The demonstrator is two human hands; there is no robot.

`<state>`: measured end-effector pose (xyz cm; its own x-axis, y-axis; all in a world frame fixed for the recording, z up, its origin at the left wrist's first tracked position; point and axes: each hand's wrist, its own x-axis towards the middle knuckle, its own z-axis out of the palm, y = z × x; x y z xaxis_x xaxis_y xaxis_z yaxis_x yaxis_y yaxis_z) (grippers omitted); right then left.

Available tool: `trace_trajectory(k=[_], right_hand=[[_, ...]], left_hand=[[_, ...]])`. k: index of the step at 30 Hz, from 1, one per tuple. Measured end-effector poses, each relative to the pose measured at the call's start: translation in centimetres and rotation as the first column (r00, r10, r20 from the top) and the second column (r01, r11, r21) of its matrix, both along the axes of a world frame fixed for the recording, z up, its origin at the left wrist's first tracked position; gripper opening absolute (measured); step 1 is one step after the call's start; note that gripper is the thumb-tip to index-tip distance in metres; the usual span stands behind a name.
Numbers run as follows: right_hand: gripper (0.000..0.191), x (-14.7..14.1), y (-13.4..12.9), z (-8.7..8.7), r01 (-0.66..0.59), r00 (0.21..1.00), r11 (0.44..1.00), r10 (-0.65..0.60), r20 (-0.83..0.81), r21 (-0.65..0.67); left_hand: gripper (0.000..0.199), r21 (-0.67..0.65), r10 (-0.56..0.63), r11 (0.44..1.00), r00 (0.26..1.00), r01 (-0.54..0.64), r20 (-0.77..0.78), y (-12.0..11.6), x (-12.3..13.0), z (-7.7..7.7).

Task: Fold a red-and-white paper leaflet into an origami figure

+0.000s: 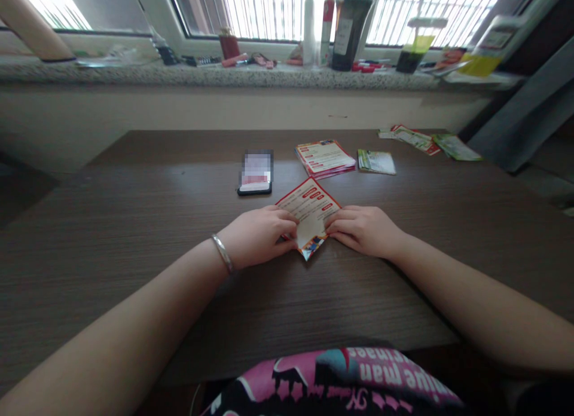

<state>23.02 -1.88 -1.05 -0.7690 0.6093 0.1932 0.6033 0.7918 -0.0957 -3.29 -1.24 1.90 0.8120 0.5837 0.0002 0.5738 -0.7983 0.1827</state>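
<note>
A printed leaflet (309,210) with a red border lies on the table, turned so that one corner points towards me. That near corner shows a coloured picture and looks bent or folded. My left hand (264,236), with a silver bangle at the wrist, grips the left edge with its fingers closed over the paper. On the opposite edge, my right hand (363,229) has its fingers closed on the paper too. Both thumbs are partly hidden. Just beyond the leaflet's far corner sits a stack of similar leaflets (325,156).
A phone (255,174) lies left of the stack. To the right are a small green-and-white packet of papers (376,162) and several folded paper strips (417,140). Bottles, including a dark one (352,33), line the stone windowsill (269,78) behind the table (134,225).
</note>
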Motion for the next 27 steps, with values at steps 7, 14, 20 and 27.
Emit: trace_trajectory(k=[7, 14, 20, 27], right_hand=[[0.028, -0.15, -0.06, 0.03, -0.025, 1.0, 0.999, 0.025, -0.003, 0.027], [0.025, -0.24, 0.2, -0.24, -0.124, 0.991, 0.991, 0.127, -0.052, 0.056], [0.022, -0.24, 0.27, -0.64, -0.143, 0.983, 0.987, 0.15, -0.108, 0.071], [0.018, -0.62, 0.15, -0.87, -0.112, 0.969, 0.994, 0.11, -0.222, 0.004]], left_hand=[[0.019, 0.046, -0.075, 0.996, 0.997, 0.076, -0.025, -0.2, 0.17, 0.19], [0.016, 0.007, -0.074, 0.997, 0.997, 0.074, 0.006, 0.14, 0.25, -0.31], [0.015, -0.073, -0.113, 0.991, 0.994, 0.114, 0.011, 0.33, -0.14, 0.04], [0.012, -0.09, -0.053, 0.995, 0.998, 0.05, -0.027, 0.4, -0.27, -0.09]])
